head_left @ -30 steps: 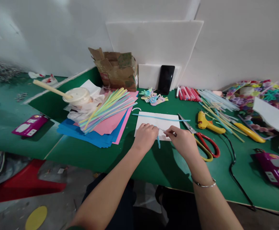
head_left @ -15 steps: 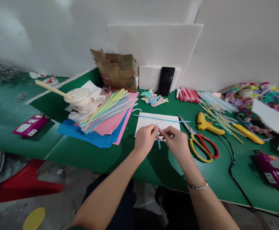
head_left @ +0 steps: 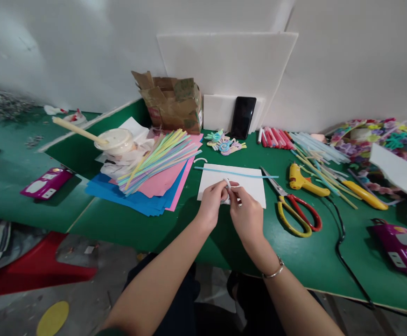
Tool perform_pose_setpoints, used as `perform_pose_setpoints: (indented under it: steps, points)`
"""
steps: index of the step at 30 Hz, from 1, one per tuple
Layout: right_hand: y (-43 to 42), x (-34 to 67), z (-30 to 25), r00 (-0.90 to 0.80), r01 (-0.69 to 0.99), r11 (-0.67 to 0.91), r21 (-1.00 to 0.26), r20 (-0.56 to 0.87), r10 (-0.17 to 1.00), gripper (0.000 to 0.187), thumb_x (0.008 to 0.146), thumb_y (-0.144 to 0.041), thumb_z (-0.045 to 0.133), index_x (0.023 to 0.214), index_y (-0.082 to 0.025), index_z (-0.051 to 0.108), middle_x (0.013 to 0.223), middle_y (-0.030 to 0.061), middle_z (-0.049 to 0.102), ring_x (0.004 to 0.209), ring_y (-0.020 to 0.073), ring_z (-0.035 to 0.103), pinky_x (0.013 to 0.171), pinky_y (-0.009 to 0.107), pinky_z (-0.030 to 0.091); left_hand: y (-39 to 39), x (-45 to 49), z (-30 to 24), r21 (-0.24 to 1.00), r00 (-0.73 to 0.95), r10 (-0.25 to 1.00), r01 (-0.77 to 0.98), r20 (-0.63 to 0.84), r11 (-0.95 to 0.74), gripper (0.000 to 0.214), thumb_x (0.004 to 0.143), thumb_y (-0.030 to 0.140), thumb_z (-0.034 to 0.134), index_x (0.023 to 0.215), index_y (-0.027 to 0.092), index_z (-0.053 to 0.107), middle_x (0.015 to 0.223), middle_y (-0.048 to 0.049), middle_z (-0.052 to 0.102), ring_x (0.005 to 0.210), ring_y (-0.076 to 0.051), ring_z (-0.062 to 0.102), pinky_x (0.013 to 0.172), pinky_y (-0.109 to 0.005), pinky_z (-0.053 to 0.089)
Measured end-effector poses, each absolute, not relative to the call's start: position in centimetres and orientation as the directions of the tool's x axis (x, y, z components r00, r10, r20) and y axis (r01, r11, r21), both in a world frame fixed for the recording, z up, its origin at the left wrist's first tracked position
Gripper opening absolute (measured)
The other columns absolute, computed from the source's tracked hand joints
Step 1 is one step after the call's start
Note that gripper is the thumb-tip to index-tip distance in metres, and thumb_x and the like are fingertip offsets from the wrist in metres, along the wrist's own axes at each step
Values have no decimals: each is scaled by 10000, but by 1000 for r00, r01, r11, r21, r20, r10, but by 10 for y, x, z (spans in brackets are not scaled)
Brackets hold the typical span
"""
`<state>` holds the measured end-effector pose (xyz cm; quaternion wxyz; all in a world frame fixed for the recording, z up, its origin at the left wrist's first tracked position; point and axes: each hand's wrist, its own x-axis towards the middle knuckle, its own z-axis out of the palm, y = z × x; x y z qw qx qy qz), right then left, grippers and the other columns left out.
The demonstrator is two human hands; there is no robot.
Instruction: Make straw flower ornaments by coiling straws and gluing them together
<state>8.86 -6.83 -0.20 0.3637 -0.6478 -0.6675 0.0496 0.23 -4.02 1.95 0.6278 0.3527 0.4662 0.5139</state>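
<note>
My left hand and my right hand meet over the front of a white sheet, fingertips pinched together. Between them is a small bent white pipe cleaner, its loop poking up above the fingers. The rest of that piece is covered by my fingers. A straight light-blue pipe cleaner lies across the sheet, beyond both hands. To the right of my right hand rest scissors with one red and one yellow handle. A short curved white piece sits off the sheet's far left corner.
Pastel pipe cleaners lie on coloured paper at left, beside a lidded tub. A cardboard box, phone and red markers are at the back. A yellow glue gun with a black cord lies right.
My right hand has drawn in closer to my left and turned. The light-blue end that hung below the fingers is out of sight, and a white loop now shows above them.
</note>
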Motion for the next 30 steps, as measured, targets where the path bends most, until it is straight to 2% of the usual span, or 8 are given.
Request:
perform_pose_setpoints:
  steps: [5, 9, 14, 18, 21, 24, 27, 30]
  points:
    - [-66, 93, 1, 30, 805, 255, -536, 466, 884, 231, 886, -219, 421, 875, -180, 649, 774, 76, 680, 715, 186, 606, 624, 277, 434, -34, -2, 14, 868, 175, 947, -381, -270, 318, 281, 808, 306, 440, 673, 156, 636, 415, 74, 222, 434, -71, 278, 547, -217, 348]
    - [-63, 98, 3, -75, 792, 373, -483, 530, 845, 257, 882, -148, 404, 897, -189, 657, 887, 79, 684, 790, 198, 566, 708, 314, 448, -30, -5, 15, 819, 240, 910, -402, -338, 410, 278, 822, 287, 415, 729, 161, 644, 406, 77, 176, 406, -72, 206, 493, -210, 302]
    - [-61, 102, 1, -98, 841, 362, -402, 545, 833, 244, 878, -146, 422, 870, -156, 667, 803, 90, 675, 707, 205, 533, 673, 333, 435, -30, -4, 15, 764, 293, 873, -426, -389, 484, 263, 825, 265, 420, 718, 161, 636, 393, 82, 146, 384, -67, 155, 463, -200, 280]
    - [-60, 103, 4, 0, 760, 321, -565, 494, 869, 215, 859, -192, 463, 820, -163, 672, 753, 75, 675, 698, 192, 556, 664, 313, 443, -33, -4, 16, 804, 307, 891, -399, -335, 440, 297, 843, 283, 410, 773, 140, 660, 395, 85, 180, 378, -56, 174, 453, -198, 275]
    - [-58, 108, 10, 127, 562, 181, -807, 300, 946, 202, 828, -271, 508, 820, -165, 680, 753, 57, 693, 651, 165, 584, 634, 285, 454, -32, -7, 18, 941, 241, 949, -221, -202, 256, 305, 844, 324, 431, 866, 134, 669, 430, 68, 316, 413, -61, 292, 473, -210, 297]
    - [-54, 117, 14, 157, 359, 18, -933, 79, 984, 262, 791, -369, 533, 782, -156, 687, 701, 52, 691, 589, 152, 576, 558, 265, 444, -29, -13, 18, 994, 129, 987, 70, -94, 85, 283, 836, 261, 444, 1007, 163, 647, 509, 45, 449, 481, -82, 397, 513, -219, 336]
    - [-49, 127, 13, 145, 263, -45, -964, -7, 989, 323, 752, -432, 547, 799, -149, 694, 698, 58, 687, 533, 133, 538, 499, 255, 430, -23, -20, 11, 931, -6, 1000, 365, 18, -14, 259, 815, 176, 468, 998, 177, 652, 666, 3, 568, 604, -103, 502, 619, -230, 403]
    - [-46, 135, 10, 147, 270, -69, -960, -30, 989, 356, 709, -461, 569, 810, -145, 697, 725, 68, 686, 517, 126, 528, 488, 260, 434, -20, -26, 1, 811, 33, 999, 583, 39, -51, 242, 783, 153, 533, 996, 176, 647, 838, -39, 605, 698, -131, 556, 685, -255, 448]
